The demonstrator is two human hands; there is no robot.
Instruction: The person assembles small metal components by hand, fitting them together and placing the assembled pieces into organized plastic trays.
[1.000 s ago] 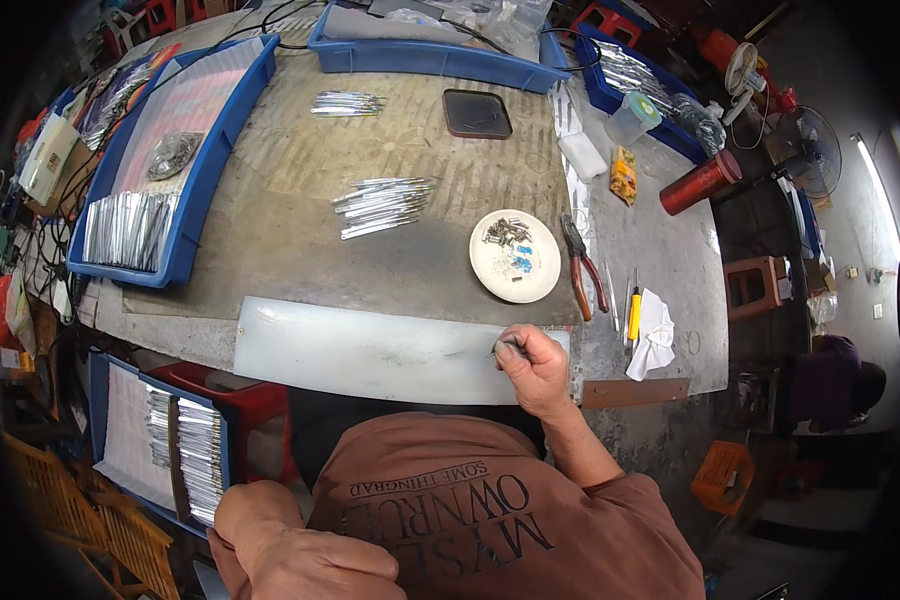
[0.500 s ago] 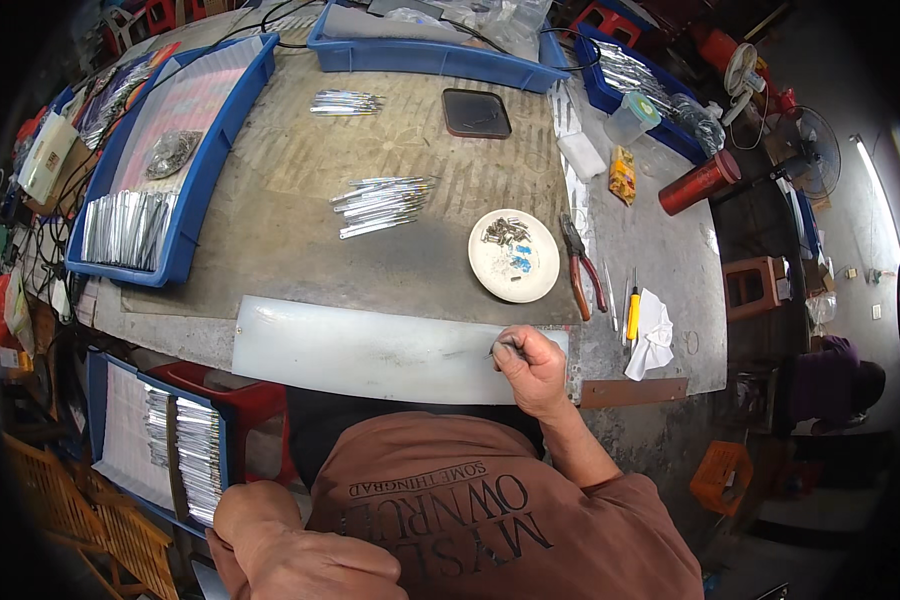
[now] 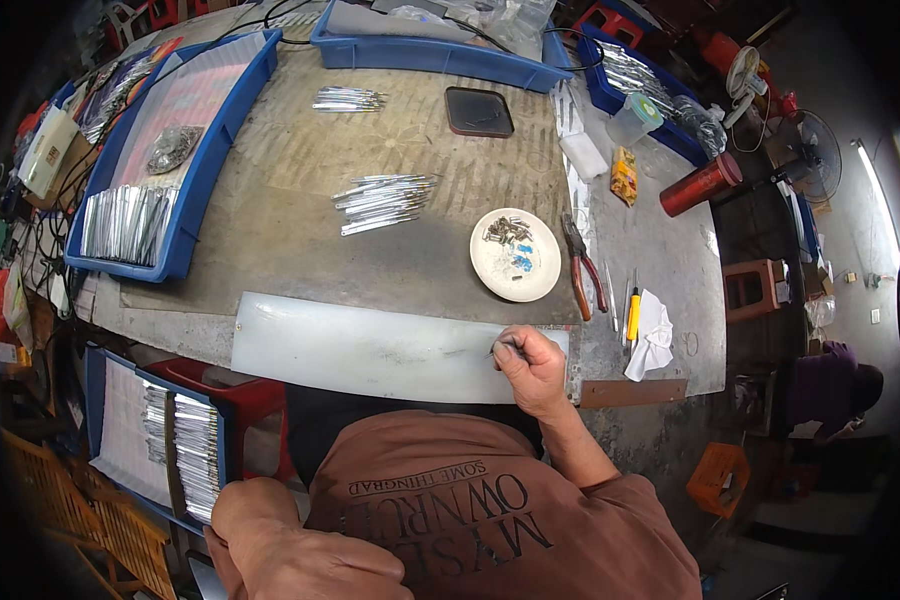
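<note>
My right hand (image 3: 532, 370) is closed in a fist at the right end of the pale plastic strip (image 3: 370, 345) along the table's front edge. Whatever its fingers hold is hidden. Low in the picture, close against my brown shirt, is my left hand (image 3: 325, 565); its fingers bend out of sight. Just beyond my right hand sits a cream plate (image 3: 490, 280) with small metal pieces (image 3: 510, 231) and blue bits on it. Red-handled pliers (image 3: 578, 265) lie beside the plate. A pile of slim silver rods (image 3: 382, 203) lies mid-table, and a smaller bundle (image 3: 350, 99) farther back.
A yellow-handled screwdriver (image 3: 633, 314) and a white cloth (image 3: 651, 340) lie at the right. Blue trays (image 3: 183, 240) with silver rods stand at the left, one lower (image 3: 98, 400). A dark square tray (image 3: 479, 112) and red cylinder (image 3: 701, 185) are farther back. Another person (image 3: 830, 385) is far right.
Both my hands stay almost where they were. The view has shifted very slightly, and the person at far right has moved a little, with a hand now showing.
</note>
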